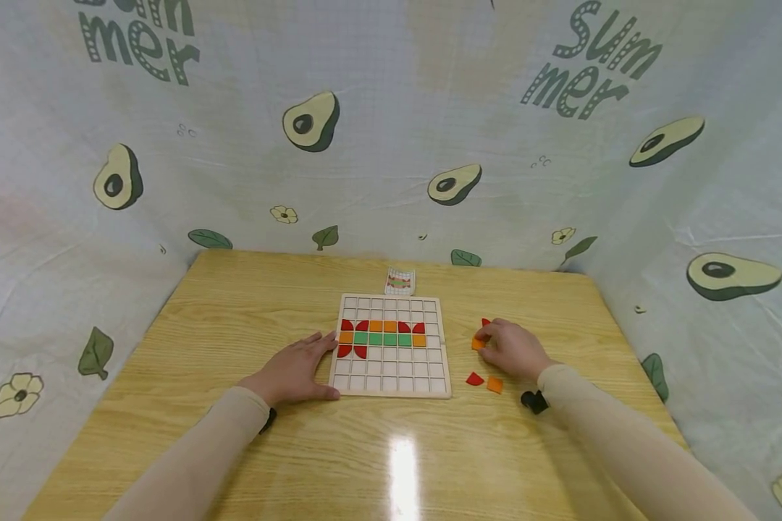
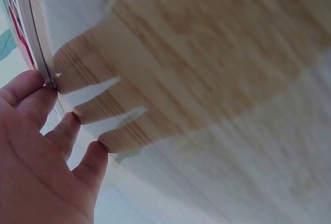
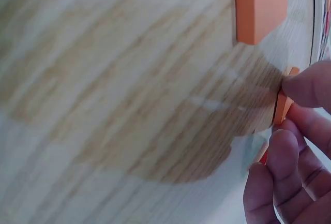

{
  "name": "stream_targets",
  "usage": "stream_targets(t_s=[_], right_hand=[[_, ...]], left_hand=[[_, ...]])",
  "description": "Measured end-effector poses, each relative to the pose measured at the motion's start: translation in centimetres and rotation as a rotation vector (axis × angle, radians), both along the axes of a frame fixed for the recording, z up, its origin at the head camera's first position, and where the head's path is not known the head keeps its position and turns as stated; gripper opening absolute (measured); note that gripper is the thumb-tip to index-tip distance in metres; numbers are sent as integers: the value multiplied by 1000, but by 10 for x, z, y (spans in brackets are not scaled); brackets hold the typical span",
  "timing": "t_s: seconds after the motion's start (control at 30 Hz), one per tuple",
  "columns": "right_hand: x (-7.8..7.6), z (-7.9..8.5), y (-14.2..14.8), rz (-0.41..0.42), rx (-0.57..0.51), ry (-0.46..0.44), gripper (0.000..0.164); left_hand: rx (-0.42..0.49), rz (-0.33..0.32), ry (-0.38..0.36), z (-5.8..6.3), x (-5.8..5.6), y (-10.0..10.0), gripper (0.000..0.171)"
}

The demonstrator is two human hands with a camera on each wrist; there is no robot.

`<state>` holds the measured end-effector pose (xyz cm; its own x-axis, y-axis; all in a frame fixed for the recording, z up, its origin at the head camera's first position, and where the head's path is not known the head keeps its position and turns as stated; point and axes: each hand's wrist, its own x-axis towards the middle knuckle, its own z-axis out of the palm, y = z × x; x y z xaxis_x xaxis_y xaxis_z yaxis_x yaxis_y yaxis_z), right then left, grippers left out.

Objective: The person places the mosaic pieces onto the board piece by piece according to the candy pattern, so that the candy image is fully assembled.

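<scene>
A pale wooden grid board (image 1: 391,373) lies mid-table. Red quarter-round, orange square and green square tiles fill part of its rows. My left hand (image 1: 296,369) rests at the board's left edge, fingers spread and touching it. To the right of the board, my right hand (image 1: 513,351) pinches an orange square tile (image 3: 282,105) between thumb and finger, low over the table. A red tile (image 1: 485,322) shows just beyond those fingers, partly hidden. Nearer me lie a red quarter-round tile (image 1: 474,378) and another orange square tile (image 1: 494,384).
A small pattern card (image 1: 400,282) stands behind the board's far edge, with a red, orange and green design. The wooden table (image 1: 247,304) meets a printed cloth (image 1: 378,108) at the back and sides.
</scene>
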<state>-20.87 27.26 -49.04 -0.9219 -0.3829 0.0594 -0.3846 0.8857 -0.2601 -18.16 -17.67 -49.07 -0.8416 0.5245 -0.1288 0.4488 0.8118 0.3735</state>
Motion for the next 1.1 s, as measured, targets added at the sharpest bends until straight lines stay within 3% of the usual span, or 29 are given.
stream_targets(t_s=[0.33,0.5,0.63,0.83,1.0,1.1], right_hand=[[-6,8,-16,21,-46,9,23],[-13,19,-51,48,-72,-4,22],[-19,21,-88,121,-73,-6,23],[-23,16,-143,245,-40,10,23],[-20,9,-174,279,-14,-24,23],[-18,2,-181,293,0,4,23]], left_hand=[[-19,-10,10,-3,-1,-1,103],[-13,-10,10,-2,-1,-1,104],[-13,-10,10,-2,-1,-1,103],[-20,-5,9,-3,-1,-1,104],[-23,0,3,-4,-2,-1,105],[-25,-1,2,-4,-3,-1,105]])
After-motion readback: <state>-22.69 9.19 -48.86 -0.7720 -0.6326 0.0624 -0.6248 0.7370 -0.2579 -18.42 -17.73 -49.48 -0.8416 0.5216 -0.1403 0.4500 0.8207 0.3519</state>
